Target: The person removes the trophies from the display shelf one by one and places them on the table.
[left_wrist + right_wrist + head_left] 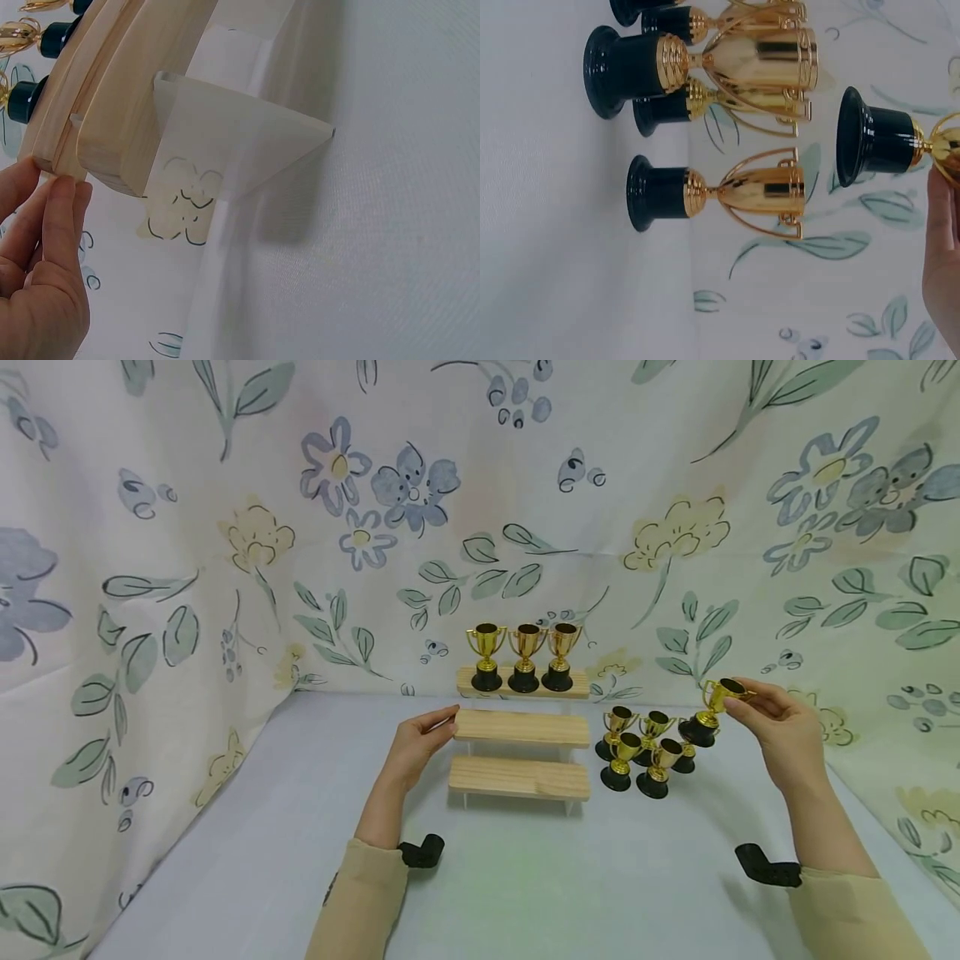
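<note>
A three-step display stand has pale wooden shelves; my left hand (411, 750) pinches the left end of its middle shelf (521, 727) between thumb and fingertips, as the left wrist view also shows. My right hand (783, 739) holds a small gold trophy cup (718, 700) by its bowl, raised and tilted, black base toward the lower left. Below and left of it, several more trophies (619, 762) stand upright in a cluster on the table. One of these trophies (750, 191) appears close up in the right wrist view, apart from the held trophy (889, 140).
Three trophies (527, 647) stand in a row on the top shelf (525, 691). The bottom shelf (517, 777) is bare wood on clear supports (232, 135). A floral cloth (480, 527) hangs behind the white table (300, 827).
</note>
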`<state>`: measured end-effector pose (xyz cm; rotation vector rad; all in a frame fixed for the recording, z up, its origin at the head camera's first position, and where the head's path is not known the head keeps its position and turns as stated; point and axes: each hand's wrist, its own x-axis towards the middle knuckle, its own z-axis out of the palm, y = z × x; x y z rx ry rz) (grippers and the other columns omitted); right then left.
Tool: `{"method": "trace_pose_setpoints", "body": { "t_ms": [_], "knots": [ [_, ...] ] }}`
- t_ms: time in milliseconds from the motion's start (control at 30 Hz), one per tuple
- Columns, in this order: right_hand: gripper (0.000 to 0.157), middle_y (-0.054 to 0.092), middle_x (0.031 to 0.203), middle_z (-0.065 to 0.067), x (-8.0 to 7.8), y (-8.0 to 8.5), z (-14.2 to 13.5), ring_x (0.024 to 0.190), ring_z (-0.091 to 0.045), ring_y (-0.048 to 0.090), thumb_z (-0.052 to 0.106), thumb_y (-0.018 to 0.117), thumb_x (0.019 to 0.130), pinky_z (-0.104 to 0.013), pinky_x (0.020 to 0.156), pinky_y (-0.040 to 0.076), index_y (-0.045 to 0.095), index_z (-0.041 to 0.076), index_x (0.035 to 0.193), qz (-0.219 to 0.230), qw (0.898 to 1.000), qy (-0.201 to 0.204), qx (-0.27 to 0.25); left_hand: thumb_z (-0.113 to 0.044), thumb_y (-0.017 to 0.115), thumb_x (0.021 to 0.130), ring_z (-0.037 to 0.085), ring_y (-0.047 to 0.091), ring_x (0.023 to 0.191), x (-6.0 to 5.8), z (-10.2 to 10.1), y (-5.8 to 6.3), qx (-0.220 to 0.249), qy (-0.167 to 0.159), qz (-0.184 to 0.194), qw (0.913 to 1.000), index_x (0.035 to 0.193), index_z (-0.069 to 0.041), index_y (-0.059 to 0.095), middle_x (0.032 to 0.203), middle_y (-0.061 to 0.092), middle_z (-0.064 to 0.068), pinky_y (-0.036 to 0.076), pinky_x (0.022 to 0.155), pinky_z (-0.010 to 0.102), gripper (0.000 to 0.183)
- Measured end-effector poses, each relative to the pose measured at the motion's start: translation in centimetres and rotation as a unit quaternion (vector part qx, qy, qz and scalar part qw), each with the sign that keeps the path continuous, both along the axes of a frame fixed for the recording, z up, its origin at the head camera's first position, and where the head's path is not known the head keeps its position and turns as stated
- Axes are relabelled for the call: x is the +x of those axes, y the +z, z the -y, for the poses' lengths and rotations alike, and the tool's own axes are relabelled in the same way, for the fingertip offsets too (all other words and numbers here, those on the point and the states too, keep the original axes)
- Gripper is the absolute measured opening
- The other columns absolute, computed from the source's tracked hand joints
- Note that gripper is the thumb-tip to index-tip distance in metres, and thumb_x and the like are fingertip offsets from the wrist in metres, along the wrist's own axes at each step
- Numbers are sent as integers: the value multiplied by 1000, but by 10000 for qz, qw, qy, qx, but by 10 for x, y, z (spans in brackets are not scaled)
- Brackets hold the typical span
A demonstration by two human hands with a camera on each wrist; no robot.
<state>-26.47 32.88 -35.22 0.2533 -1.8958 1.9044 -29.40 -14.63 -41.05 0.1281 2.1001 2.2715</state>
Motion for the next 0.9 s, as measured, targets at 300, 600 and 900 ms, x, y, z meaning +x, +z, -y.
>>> {"method": "trace_pose_setpoints", "body": {
  "t_ms": [300,600,900],
  "knots": [
    [36,73,99,14,3,-4,-13,89,4,68,-3,70,87,-4,79,55,70,8,121,149,9994,63,-300,-2,59,97,21,53,134,-1,-1,0,17,-34,-6,10000,141,-1,53,151,48,16,52,99,16,44],
    [33,75,98,12,6,-13,-23,87,3,70,-6,69,87,-6,77,56,71,7,117,155,9984,148,-528,-3,59,97,23,51,136,0,0,1,-18,-19,0,10000,141,-1,53,151,48,15,52,101,17,44],
    [33,76,98,12,5,-31,-28,87,3,70,-9,68,87,-7,78,57,72,7,115,94,9987,274,-412,-2,59,97,11,58,126,0,-1,1,29,26,39,10000,140,0,53,150,50,15,52,99,14,44]
  ]
}}
